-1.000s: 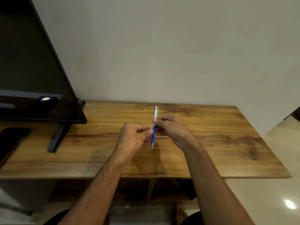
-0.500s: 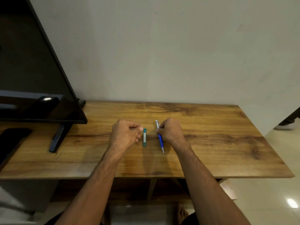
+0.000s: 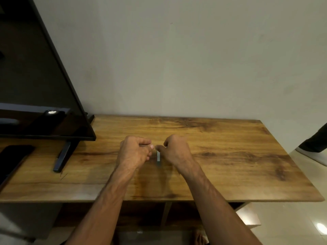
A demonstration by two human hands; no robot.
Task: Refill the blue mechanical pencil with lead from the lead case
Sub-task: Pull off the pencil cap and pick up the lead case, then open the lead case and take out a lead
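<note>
A small teal lead case [image 3: 158, 158] lies on the wooden table [image 3: 230, 156], blurred, in the gap between my two hands. My left hand [image 3: 135, 152] is curled into a fist just left of the case, thumb tip pointing at it. My right hand [image 3: 175, 152] rests just right of the case with fingers curled, its thumb tip at the case's far end. Whether the thumb touches the case is unclear. The blue mechanical pencil is not visible; my right hand covers the spot where it lay.
A large black monitor [image 3: 40, 96] on a dark stand [image 3: 62, 158] fills the left side. A black phone [image 3: 12, 156] lies at the table's left edge. The wall runs close behind the table. At the far right, a person's leg and shoe [image 3: 316, 147] stand on the tiled floor.
The pencil went from upright between both hands down to the table, and the lead case appeared on the table. My right hand has since shifted left over the pencil, toward the case.
</note>
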